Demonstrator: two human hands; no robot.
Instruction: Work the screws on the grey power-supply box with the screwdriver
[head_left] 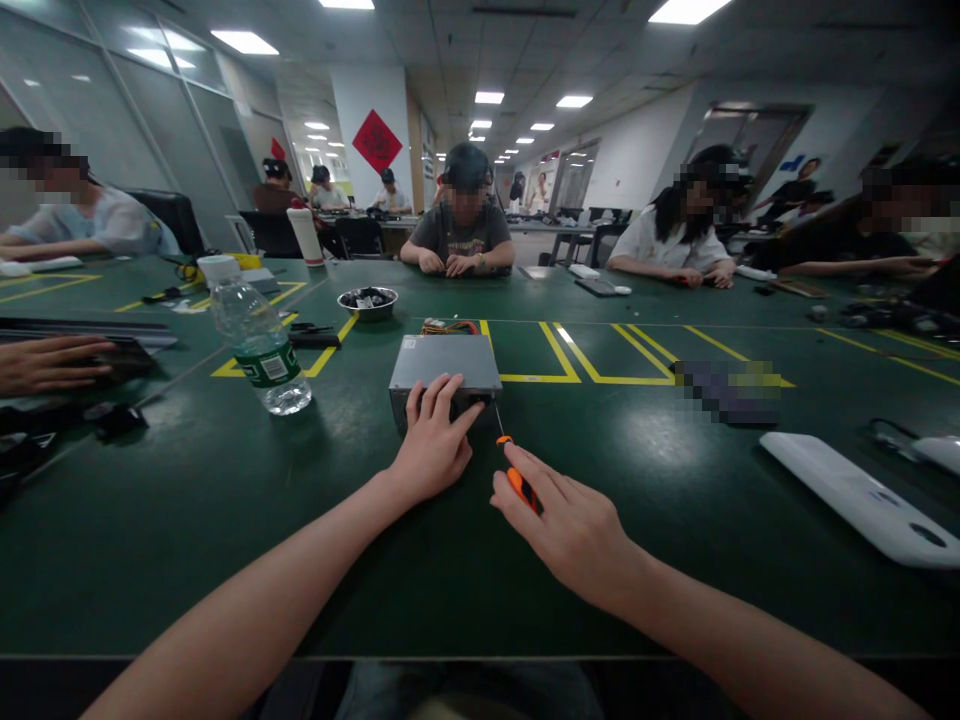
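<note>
A grey metal computer power supply (pixel 448 362) sits on the green table in front of me, its bundle of coloured wires (pixel 450 327) at the far side. My left hand (pixel 435 440) grips its near edge, with fingertips on the top and front face. In my right hand (pixel 574 530) is a screwdriver (pixel 521 488) with an orange and black handle, my fingers closed around it. Its thin shaft points up to the right end of the front face. Whether the tip sits in a screw is too small to tell.
A water bottle (pixel 270 350) stands to the left, near a metal bowl (pixel 367 303) of small dark parts. Another person's hand (pixel 56 365) rests at far left. A long white device (pixel 862 500) lies at right. Yellow tape (pixel 540 379) marks the table; several people sit around it.
</note>
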